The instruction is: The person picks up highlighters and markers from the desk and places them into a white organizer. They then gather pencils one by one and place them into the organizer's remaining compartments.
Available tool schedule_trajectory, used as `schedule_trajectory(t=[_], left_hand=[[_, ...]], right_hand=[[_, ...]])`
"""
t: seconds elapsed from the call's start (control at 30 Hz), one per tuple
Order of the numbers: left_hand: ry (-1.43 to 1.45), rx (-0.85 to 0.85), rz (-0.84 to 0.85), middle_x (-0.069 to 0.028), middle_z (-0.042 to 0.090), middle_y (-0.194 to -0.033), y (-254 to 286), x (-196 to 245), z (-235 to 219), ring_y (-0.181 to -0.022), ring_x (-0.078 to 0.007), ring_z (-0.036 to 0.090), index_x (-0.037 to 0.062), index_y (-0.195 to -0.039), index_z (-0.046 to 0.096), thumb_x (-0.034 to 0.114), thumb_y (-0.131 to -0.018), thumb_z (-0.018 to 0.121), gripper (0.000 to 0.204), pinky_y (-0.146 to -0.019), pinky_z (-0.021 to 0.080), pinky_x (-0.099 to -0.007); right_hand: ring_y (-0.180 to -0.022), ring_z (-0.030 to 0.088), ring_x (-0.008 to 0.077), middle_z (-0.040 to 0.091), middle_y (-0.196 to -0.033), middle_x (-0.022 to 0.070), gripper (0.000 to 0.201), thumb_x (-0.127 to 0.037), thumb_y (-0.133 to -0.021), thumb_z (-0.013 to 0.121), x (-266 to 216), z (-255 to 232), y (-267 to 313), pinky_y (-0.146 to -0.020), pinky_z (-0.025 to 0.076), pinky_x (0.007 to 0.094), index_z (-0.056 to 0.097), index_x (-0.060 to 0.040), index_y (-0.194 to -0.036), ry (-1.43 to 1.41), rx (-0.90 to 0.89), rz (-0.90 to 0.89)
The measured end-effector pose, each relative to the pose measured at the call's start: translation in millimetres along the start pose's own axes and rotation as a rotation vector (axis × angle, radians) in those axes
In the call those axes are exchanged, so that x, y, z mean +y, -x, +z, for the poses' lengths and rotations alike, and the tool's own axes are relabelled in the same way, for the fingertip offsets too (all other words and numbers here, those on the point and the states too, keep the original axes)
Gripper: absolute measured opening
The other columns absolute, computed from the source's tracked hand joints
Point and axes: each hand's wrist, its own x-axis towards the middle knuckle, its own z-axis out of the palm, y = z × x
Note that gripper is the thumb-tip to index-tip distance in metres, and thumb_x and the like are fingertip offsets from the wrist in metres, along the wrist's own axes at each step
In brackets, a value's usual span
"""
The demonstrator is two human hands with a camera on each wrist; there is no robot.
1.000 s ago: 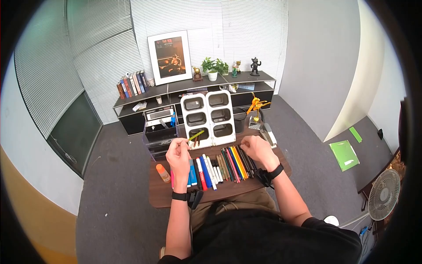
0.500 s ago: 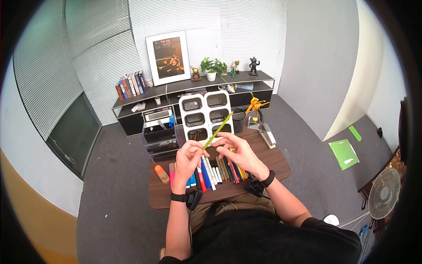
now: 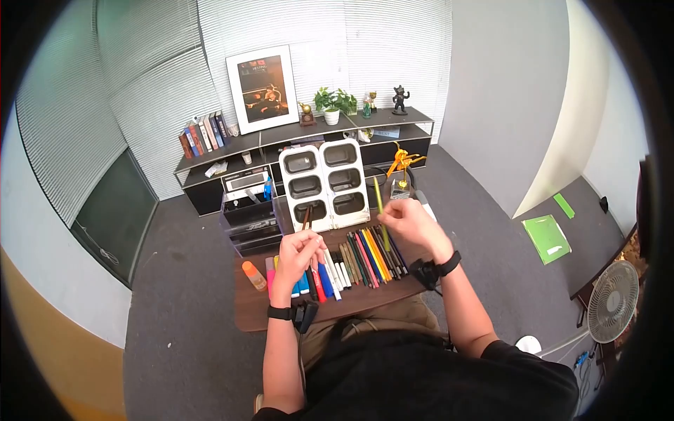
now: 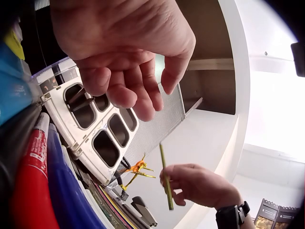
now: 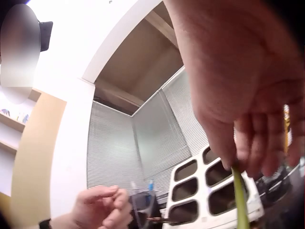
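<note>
My right hand (image 3: 411, 223) pinches a yellow-green pencil (image 3: 378, 196), held nearly upright above the right end of a row of colored pencils (image 3: 371, 256). In the right wrist view, the green pencil (image 5: 239, 200) hangs down from the thumb and fingers. My left hand (image 3: 298, 258) hovers over the markers (image 3: 327, 282) with loosely curled fingers, and the left wrist view shows nothing in it. Just beyond it stands a white organizer (image 3: 324, 189) with several dark compartments. A couple of brown pencils (image 3: 307, 216) stand in its lower left compartment.
An orange-capped glue bottle (image 3: 254, 276) stands at the table's left. Behind it is a clear drawer box (image 3: 253, 219). A golden figurine (image 3: 401, 163) and a stapler (image 4: 143, 210) are at the back right. A low shelf (image 3: 281, 133) runs along the wall.
The green pencil has passed from my left hand to my right. My right hand came in to the middle, then carried it back right over the pencils. My left hand has let go.
</note>
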Motion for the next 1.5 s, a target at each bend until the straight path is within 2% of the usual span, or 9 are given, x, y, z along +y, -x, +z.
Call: schedule_trajectory(t=[0.1, 0.2, 0.4, 0.7, 0.9, 1.13, 1.3, 1.4, 1.5], left_hand=[[-0.001, 0.007, 0.008, -0.0103, 0.073, -0.069, -0.3, 4.1, 3.0, -0.052, -0.0089, 0.062, -0.004, -0.095, 0.074, 0.016, -0.111, 0.062, 0.028, -0.047, 0.043, -0.0229], [-0.008, 0.024, 0.01, -0.0095, 0.072, -0.068, -0.3, 4.8, 4.5, -0.054, -0.0094, 0.063, -0.0042, -0.094, 0.074, 0.016, -0.111, 0.062, 0.029, -0.05, 0.046, -0.0237], [-0.036, 0.053, -0.005, -0.009, 0.071, -0.068, -1.5, 0.9, 3.2, -0.053, -0.0094, 0.063, -0.0046, -0.093, 0.074, 0.015, -0.111, 0.062, 0.03, -0.05, 0.047, -0.024], [-0.054, 0.114, 0.017, -0.0066, 0.071, -0.068, -2.6, -2.5, 4.5, -0.052, -0.0076, 0.059, -0.0033, -0.095, 0.074, 0.014, -0.111, 0.062, 0.026, -0.05, 0.044, -0.0232], [-0.112, 0.428, 0.075, 0.0023, 0.06, -0.067, -4.8, -1.4, 4.6, -0.054, -0.0014, 0.047, 0.0017, -0.106, 0.073, 0.012, -0.112, 0.063, 0.015, -0.048, 0.034, -0.0229], [-0.213, 0.542, 0.023, 0.0021, 0.059, -0.069, -5.7, -9.4, 2.6, -0.057, -0.0029, 0.051, 0.0039, -0.117, 0.076, 0.014, -0.11, 0.065, 0.016, -0.05, 0.039, -0.025], [-0.81, 0.498, -0.094, -0.0114, 0.072, -0.082, 1.1, 5.8, 4.2, -0.076, -0.0252, 0.073, 0.0062, -0.128, 0.078, 0.02, -0.105, 0.068, 0.029, -0.075, 0.057, -0.0394], [-0.868, 0.475, -0.058, -0.0151, 0.079, -0.095, 2.8, 9.3, 4.8, -0.09, -0.0323, 0.077, 0.0075, -0.13, 0.079, 0.022, -0.104, 0.068, 0.032, -0.081, 0.059, -0.0423], [-0.764, 0.452, -0.074, -0.0159, 0.081, -0.1, 0.1, 1.8, 2.2, -0.083, -0.0301, 0.078, 0.0079, -0.13, 0.079, 0.024, -0.105, 0.066, 0.032, -0.079, 0.059, -0.0422]], right_hand=[[-0.074, 0.079, 0.0281, 0.077, -0.075, 0.0146, 0.028, -0.026, -0.09, 0.081, 5.7, -26.4, 5.1, -0.071, 0.062, 0.0416, 0.081, 0.0015, -0.088, 0.252, -0.219, 0.343], [-0.073, 0.079, 0.0309, 0.078, -0.075, 0.0138, 0.026, -0.025, -0.088, 0.083, 27.0, -26.1, 4.4, -0.07, 0.062, 0.0439, 0.082, 0.0012, -0.088, 0.296, -0.337, 0.528], [-0.076, 0.08, 0.0294, 0.081, -0.079, 0.0125, 0.026, -0.025, -0.083, 0.088, 39.3, -13.2, 6.5, -0.073, 0.063, 0.0432, 0.084, 0.0, -0.085, 0.388, -0.444, 0.583], [-0.074, 0.081, 0.0193, 0.083, -0.086, 0.0071, 0.026, -0.016, -0.09, 0.086, 54.4, -6.2, 3.9, -0.06, 0.061, 0.0354, 0.082, -0.0034, -0.112, 0.082, -0.493, 0.58], [-0.08, 0.081, 0.0201, 0.082, -0.091, 0.0084, 0.025, -0.018, -0.094, 0.083, 43.4, -10.5, 3.0, -0.06, 0.061, 0.0343, 0.08, -0.001, -0.112, 0.151, -0.507, 0.549], [-0.085, 0.08, 0.0229, 0.081, -0.103, 0.0125, 0.041, -0.023, -0.098, 0.08, 21.9, -16.2, 4.5, -0.065, 0.065, 0.0358, 0.074, 0.0023, -0.129, 0.164, -0.439, 0.507], [-0.078, 0.077, 0.0192, 0.079, -0.095, 0.0091, 0.036, -0.025, -0.098, 0.08, 10.4, -16.8, 4.8, -0.061, 0.064, 0.0362, 0.076, 0.0002, -0.123, 0.077, -0.36, 0.356], [-0.08, 0.077, 0.0187, 0.079, -0.097, 0.0091, 0.037, -0.026, -0.099, 0.079, 5.7, -16.4, 5.5, -0.061, 0.064, 0.0357, 0.076, 0.0007, -0.124, 0.058, -0.378, 0.346], [-0.08, 0.078, 0.0193, 0.079, -0.099, 0.0097, 0.038, -0.027, -0.1, 0.079, 9.2, -14.6, 5.1, -0.061, 0.064, 0.0357, 0.076, 0.0013, -0.125, 0.06, -0.389, 0.347]])
